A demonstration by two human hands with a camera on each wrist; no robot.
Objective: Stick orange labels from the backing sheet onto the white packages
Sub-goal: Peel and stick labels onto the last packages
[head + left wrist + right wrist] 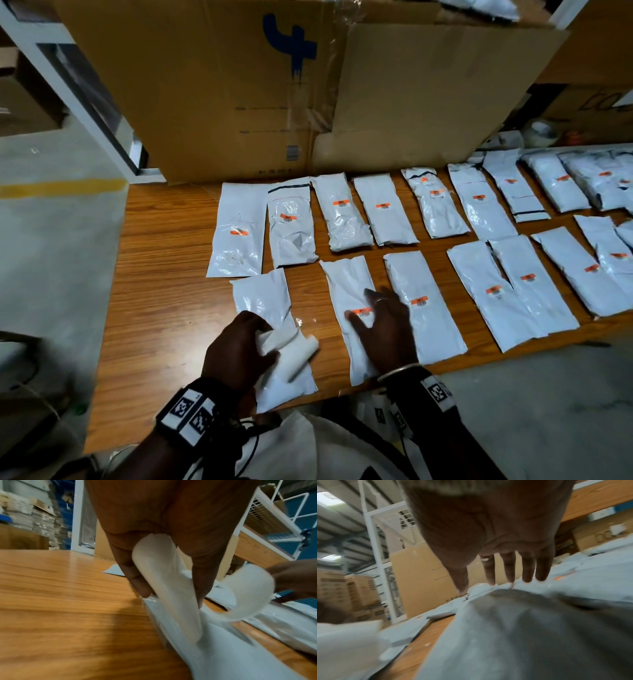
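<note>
Flat white plastic packages (404,212) carry small orange rectangular labels (419,301). The rectangular wooden table (164,274) shows brown grain. The large tan cardboard box (212,85) bears a blue mark (291,48).

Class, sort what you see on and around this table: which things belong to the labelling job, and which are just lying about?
Part of the job:
- white packages in rows
- orange labels on them
- curled backing sheet, gripped by the left hand
- right hand, fingers straight on a package

Just lying about:
- big cardboard box
- wooden table
</note>
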